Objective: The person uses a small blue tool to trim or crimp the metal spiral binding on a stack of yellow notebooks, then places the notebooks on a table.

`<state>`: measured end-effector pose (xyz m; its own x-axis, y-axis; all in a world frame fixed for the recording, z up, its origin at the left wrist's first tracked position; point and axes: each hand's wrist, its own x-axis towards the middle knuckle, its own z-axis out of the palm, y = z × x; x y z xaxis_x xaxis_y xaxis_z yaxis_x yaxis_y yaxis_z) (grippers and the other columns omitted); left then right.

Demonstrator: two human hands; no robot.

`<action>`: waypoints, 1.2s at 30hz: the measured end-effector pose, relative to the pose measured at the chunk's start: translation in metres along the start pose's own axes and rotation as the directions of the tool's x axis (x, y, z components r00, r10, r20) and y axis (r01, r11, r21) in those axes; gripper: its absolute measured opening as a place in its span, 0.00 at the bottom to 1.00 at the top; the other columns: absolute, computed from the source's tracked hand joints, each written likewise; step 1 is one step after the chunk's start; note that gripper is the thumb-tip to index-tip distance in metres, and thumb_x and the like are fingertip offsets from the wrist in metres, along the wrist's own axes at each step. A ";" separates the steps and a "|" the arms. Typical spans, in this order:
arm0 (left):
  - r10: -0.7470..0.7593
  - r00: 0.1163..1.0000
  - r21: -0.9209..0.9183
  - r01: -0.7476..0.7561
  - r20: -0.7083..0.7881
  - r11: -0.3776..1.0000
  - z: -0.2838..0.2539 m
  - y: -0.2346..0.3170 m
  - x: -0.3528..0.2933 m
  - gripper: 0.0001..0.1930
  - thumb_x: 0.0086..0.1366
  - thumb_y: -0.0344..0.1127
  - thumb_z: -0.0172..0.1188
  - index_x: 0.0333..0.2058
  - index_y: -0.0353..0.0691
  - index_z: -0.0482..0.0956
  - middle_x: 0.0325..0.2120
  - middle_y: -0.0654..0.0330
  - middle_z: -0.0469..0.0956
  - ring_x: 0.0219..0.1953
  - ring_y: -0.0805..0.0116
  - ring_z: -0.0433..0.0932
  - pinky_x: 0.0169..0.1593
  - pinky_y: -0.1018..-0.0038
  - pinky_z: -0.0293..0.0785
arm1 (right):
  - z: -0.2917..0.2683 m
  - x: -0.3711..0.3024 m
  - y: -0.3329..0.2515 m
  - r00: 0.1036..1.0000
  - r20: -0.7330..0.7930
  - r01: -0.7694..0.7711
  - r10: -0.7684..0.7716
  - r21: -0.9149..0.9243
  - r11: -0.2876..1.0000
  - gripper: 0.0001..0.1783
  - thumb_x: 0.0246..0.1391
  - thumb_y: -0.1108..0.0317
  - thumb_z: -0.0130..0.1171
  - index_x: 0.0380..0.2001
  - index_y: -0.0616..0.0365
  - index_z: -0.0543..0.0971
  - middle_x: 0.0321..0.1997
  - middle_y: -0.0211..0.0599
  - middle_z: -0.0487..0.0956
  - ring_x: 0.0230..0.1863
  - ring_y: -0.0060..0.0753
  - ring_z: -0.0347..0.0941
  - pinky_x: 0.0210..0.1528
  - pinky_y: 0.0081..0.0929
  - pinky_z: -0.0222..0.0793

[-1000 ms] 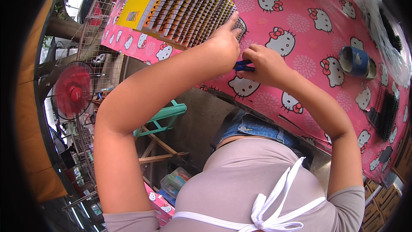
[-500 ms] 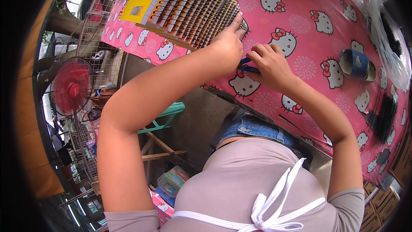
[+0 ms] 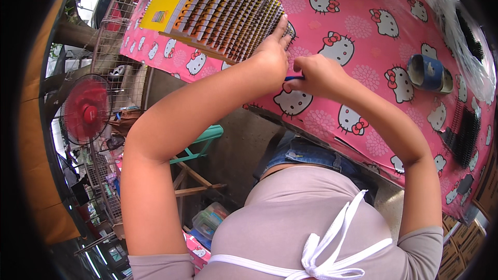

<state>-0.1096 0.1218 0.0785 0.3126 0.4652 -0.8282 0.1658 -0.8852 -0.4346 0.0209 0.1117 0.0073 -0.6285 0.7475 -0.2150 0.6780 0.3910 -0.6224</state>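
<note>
A stack of spiral-bound notebooks (image 3: 228,18) with yellow covers lies on the table, its rows of dark coils facing up toward me. My left hand (image 3: 274,54) rests against the stack's right end, fingers stretched out along the coils. Just right of it, my right hand (image 3: 319,75) is closed around blue-handled pliers (image 3: 294,78). Only a short piece of the blue handles shows; the jaws are hidden behind my left wrist.
A pink patterned cloth (image 3: 321,124) covers the table. Toward the right are a blue cup-like roll (image 3: 426,71), a clear plastic bag (image 3: 469,46) and black coils (image 3: 463,137). A red fan (image 3: 89,111) and green stool (image 3: 202,142) stand to the left.
My right hand has turned and closed more tightly on the pliers, whose two handles were spread apart before. My left hand stays at the stack's end. The whole view has shifted slightly.
</note>
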 end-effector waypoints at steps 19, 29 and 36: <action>-0.110 0.941 -0.161 0.060 -0.321 0.985 0.013 0.050 -0.106 0.25 0.58 0.40 0.55 0.52 0.33 0.76 0.56 0.52 0.71 0.64 0.56 0.63 0.69 0.51 0.47 | 0.023 0.001 0.022 0.811 -0.373 0.338 -0.451 -0.331 0.881 0.24 0.38 0.53 0.71 0.34 0.58 0.75 0.35 0.39 0.73 0.39 0.45 0.74 0.40 0.41 0.70; -0.289 0.911 -0.802 -0.072 -0.295 0.594 0.111 0.153 -0.130 0.22 0.56 0.39 0.63 0.49 0.39 0.77 0.50 0.57 0.76 0.56 0.61 0.72 0.61 0.56 0.62 | -0.015 0.015 0.007 0.955 0.228 -0.258 0.192 0.312 0.914 0.25 0.49 0.50 0.66 0.24 0.67 0.81 0.19 0.38 0.78 0.18 0.30 0.76 0.23 0.35 0.70; -0.675 0.734 -0.971 -0.209 -0.075 -0.119 0.105 0.200 -0.120 0.27 0.56 0.44 0.64 0.53 0.36 0.75 0.53 0.49 0.75 0.55 0.51 0.74 0.59 0.62 0.67 | 0.014 -0.006 0.017 0.962 -0.184 0.144 -0.200 -0.282 0.949 0.27 0.41 0.52 0.70 0.42 0.53 0.75 0.43 0.38 0.71 0.49 0.43 0.68 0.49 0.40 0.61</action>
<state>-0.2124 -0.1117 0.0539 0.1875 0.9391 -0.2878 0.8229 0.0098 0.5682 0.0306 0.1057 -0.0126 -0.6706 0.7397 0.0562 0.6605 0.6299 -0.4087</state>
